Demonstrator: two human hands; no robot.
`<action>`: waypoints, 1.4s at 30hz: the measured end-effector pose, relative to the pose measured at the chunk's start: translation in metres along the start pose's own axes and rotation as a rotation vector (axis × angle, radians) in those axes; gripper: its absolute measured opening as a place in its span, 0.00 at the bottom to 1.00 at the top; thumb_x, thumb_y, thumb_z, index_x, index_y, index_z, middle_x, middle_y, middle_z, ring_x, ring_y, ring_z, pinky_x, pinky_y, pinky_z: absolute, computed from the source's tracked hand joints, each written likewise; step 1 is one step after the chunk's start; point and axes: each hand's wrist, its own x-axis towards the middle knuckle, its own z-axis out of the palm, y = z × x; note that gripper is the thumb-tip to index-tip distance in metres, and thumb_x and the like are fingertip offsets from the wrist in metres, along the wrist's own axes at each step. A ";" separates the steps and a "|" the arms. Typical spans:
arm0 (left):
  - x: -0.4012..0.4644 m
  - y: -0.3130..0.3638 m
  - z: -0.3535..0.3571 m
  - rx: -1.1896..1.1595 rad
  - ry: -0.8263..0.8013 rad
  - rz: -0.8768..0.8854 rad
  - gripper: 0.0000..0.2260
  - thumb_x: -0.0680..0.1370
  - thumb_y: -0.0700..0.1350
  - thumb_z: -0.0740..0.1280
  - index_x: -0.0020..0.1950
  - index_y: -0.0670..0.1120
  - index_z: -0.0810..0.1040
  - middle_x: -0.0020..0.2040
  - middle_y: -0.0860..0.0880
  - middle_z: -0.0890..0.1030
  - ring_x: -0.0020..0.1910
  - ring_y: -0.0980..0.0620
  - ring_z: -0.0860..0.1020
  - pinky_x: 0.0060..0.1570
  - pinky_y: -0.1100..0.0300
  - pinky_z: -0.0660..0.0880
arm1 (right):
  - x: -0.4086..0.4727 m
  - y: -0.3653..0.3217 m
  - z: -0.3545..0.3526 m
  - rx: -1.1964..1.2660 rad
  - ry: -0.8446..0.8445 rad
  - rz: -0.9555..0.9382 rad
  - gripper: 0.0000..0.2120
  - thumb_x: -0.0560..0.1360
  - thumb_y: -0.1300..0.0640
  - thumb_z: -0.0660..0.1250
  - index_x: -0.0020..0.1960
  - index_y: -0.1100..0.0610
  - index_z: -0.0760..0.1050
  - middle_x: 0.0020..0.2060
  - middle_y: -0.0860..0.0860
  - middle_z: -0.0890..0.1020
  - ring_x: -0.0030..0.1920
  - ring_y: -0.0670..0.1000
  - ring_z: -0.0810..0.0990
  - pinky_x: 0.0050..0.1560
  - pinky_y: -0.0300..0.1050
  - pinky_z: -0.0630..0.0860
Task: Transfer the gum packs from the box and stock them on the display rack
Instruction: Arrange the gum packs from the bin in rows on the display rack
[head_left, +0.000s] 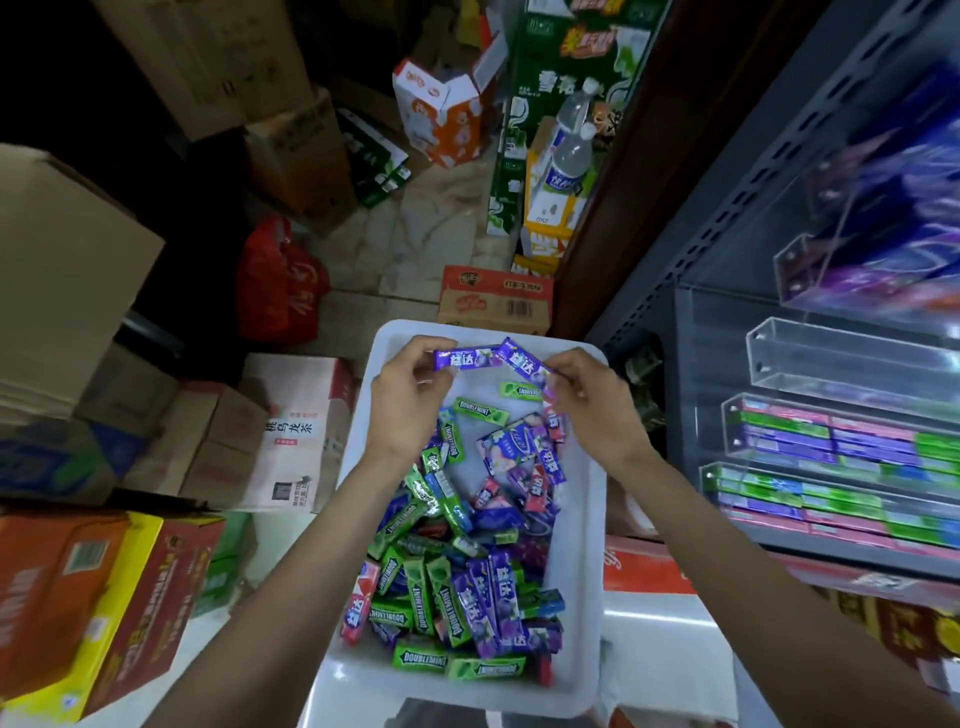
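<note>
We have one head-worn view, looking steeply down from close above the white box (589, 499) of gum packs; the display rack (831, 447) stands just right of the box, cartons left of it.

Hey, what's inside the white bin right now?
The white bin holds a loose pile of gum packs, green, purple, pink and blue. The lower layers are covered, and the far end shows bare floor.

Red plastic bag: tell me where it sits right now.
In the head view the red bag sits on the floor at left, beyond the white tray of gum, between the stacked brown cartons and the tiled aisle.
</note>
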 end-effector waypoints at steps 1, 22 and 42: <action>-0.004 0.011 0.003 -0.040 0.019 0.016 0.10 0.76 0.36 0.67 0.51 0.50 0.79 0.46 0.53 0.80 0.45 0.56 0.78 0.47 0.68 0.74 | -0.006 -0.003 -0.011 0.049 0.014 -0.041 0.06 0.78 0.65 0.60 0.51 0.58 0.75 0.47 0.53 0.82 0.46 0.49 0.79 0.48 0.48 0.77; -0.173 0.182 0.241 -0.136 -0.046 0.236 0.14 0.75 0.35 0.68 0.48 0.55 0.76 0.41 0.57 0.78 0.38 0.65 0.74 0.42 0.72 0.70 | -0.179 0.145 -0.322 -0.180 0.378 -0.122 0.07 0.73 0.68 0.68 0.49 0.62 0.81 0.44 0.54 0.82 0.44 0.51 0.78 0.41 0.25 0.66; -0.193 0.177 0.265 -0.003 -0.077 0.193 0.10 0.76 0.35 0.67 0.52 0.49 0.77 0.42 0.53 0.78 0.41 0.61 0.75 0.43 0.72 0.71 | -0.164 0.200 -0.289 -0.706 0.286 -0.192 0.21 0.59 0.71 0.78 0.49 0.56 0.82 0.44 0.53 0.81 0.44 0.55 0.80 0.33 0.50 0.82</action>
